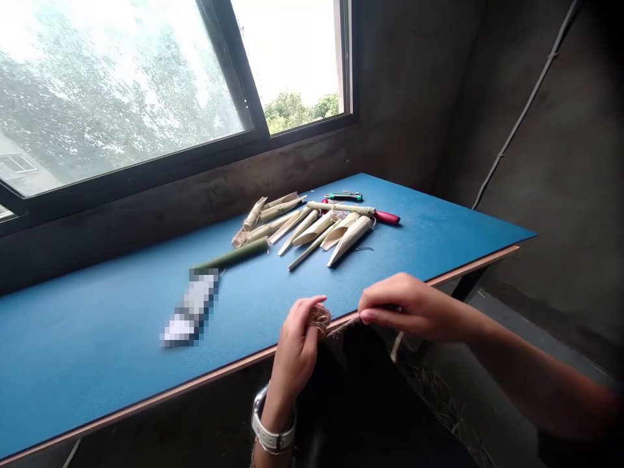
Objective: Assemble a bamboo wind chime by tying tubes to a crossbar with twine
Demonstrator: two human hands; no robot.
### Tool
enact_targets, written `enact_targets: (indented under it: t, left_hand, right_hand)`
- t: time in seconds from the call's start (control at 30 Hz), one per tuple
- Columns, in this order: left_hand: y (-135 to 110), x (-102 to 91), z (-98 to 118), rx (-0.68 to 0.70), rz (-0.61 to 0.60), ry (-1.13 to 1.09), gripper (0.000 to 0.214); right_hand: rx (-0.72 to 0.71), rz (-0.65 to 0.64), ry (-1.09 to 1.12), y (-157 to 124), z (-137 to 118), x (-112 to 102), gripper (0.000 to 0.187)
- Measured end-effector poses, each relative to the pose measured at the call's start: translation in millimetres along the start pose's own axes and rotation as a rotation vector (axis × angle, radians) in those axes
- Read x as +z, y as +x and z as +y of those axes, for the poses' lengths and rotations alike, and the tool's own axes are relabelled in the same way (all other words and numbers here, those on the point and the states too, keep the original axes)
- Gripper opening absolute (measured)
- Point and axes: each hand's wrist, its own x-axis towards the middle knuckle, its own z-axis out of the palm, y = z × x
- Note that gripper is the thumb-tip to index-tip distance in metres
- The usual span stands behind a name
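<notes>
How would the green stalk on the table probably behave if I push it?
The green stalk may roll, since it looks round. It is probably stiff, as it lies straight. Its smooth-looking skin could feel slippery.

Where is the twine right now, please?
In the head view, below centre, the twine is in the left hand, by the near edge of the blue table.

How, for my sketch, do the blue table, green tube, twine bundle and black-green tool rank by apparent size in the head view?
1. Blue table
2. Green tube
Unsure: twine bundle versus black-green tool; the bundle is nearer, partly hidden.
</notes>
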Motion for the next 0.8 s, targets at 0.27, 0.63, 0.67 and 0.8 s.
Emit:
enact_targets:
  t: [0.27,0.63,0.67,0.8]
  left_hand:
    - [2,1.9,9,-0.167,0.128,-0.35,0.021]
    - [-6,-20.1,6,-0.263,-0.063,-0.409,0.024]
    - [-7,-19.8,6,-0.257,-0.087,-0.42,0.028]
    - [-9,-18.6,6,-0.279,-0.126,-0.391,0.037]
  right_hand:
    - [0.092,0.11,0.053,9,14,-24,0.035]
    - [0.321,0.449,0.144,-17,37,-59,0.038]
    - [0.334,0.456,0.157,-17,40,-62,0.038]
    - [0.336,0.598,0.288,-22,49,-78,0.036]
